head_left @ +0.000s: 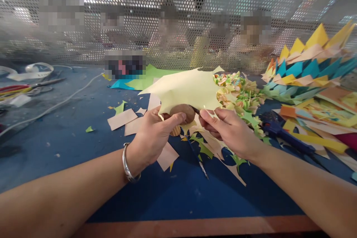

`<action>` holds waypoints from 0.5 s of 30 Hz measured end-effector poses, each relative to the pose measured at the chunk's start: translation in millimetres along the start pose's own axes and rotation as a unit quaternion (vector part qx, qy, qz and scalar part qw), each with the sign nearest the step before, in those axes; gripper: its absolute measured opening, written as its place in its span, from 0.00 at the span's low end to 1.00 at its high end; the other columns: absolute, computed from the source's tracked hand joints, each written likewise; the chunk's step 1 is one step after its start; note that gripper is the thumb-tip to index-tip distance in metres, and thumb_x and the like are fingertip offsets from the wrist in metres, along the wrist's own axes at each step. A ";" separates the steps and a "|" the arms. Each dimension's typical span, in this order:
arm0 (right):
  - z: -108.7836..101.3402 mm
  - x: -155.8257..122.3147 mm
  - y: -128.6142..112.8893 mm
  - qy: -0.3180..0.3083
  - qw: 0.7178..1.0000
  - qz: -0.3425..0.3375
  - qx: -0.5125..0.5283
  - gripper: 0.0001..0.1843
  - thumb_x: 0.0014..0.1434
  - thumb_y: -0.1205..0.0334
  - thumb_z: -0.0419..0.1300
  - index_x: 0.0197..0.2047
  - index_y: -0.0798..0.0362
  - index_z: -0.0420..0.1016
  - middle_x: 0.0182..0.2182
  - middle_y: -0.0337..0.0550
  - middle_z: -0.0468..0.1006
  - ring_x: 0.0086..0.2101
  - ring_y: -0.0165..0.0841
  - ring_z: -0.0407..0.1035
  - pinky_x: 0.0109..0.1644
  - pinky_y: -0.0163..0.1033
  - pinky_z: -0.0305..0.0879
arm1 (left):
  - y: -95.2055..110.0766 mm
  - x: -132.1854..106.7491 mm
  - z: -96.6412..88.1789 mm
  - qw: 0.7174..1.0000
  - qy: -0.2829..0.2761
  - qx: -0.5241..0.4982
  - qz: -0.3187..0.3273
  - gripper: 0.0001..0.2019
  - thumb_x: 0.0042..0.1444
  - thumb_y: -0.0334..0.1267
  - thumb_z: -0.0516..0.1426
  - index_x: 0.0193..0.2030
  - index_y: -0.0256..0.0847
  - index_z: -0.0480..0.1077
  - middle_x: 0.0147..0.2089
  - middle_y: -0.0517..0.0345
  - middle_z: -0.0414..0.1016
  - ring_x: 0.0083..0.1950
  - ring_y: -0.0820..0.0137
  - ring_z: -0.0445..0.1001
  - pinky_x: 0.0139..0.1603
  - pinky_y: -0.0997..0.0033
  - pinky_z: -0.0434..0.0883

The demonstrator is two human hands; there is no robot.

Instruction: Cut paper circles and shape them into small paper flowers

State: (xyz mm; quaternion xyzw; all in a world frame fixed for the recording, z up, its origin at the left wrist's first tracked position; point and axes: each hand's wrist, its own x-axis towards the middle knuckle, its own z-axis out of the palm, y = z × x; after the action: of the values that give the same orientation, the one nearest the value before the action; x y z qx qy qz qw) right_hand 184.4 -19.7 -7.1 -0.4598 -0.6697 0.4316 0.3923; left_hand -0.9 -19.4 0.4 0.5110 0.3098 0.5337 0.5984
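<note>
My left hand (152, 132) is closed on a sheet of pale yellow paper (189, 87) with jagged cut edges. Its thumb presses a round brown disc (187, 111) against the sheet's near edge. From my closed right hand (227, 128) the dark blades of small scissors (194, 109) point toward the disc and paper; the handles are hidden by the fingers. A thin curl of pale paper (210, 113) lies over the right fingers. Under the hands, a pen (203, 169) rests on the blue table (167, 200) among pink and green paper scraps (206, 147).
Curly paper pieces (241, 91) are heaped behind my right hand. A blue glue gun (288, 135) lies right, beside paper strips and a layered spiky paper piece (312, 67). A white cable (69, 98) and tools (28, 87) lie left. A perforated metal screen (178, 18) stands behind the table.
</note>
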 end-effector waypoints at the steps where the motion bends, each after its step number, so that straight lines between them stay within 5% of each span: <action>1: 0.2 0.1 -0.3 -0.003 1.000 -0.001 0.003 0.25 0.63 0.41 0.55 0.25 0.52 0.63 0.19 0.32 0.53 0.21 0.25 0.46 0.23 0.35 0.44 | -0.4 0.1 -0.2 1.000 0.000 -0.005 -0.001 0.04 0.54 0.32 0.60 0.33 0.36 0.78 0.41 0.51 0.82 0.47 0.62 0.78 0.52 0.63 0.73; 9: 4.3 -0.2 -6.8 -0.035 0.996 0.023 0.079 0.22 0.64 0.42 0.53 0.29 0.52 0.66 0.19 0.30 0.48 0.19 0.24 0.42 0.20 0.36 0.37 | 3.1 2.1 0.3 1.000 0.008 0.003 0.014 0.07 0.52 0.29 0.60 0.38 0.36 0.77 0.39 0.52 0.82 0.44 0.62 0.78 0.51 0.63 0.72; 15: 0.0 -6.4 -15.5 -0.050 0.994 0.020 0.094 0.21 0.62 0.42 0.56 0.30 0.52 0.67 0.20 0.30 0.49 0.19 0.24 0.42 0.20 0.35 0.37 | 6.1 4.6 -4.4 0.985 0.093 0.126 0.067 0.03 0.50 0.29 0.61 0.32 0.36 0.77 0.35 0.54 0.81 0.40 0.64 0.77 0.45 0.67 0.72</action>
State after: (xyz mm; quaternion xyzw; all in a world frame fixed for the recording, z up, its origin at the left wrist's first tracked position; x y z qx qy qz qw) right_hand 181.8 -29.0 6.6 -0.4120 -0.6356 0.5227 0.3912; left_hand -5.7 -14.4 5.6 0.5502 0.3941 0.5741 0.4609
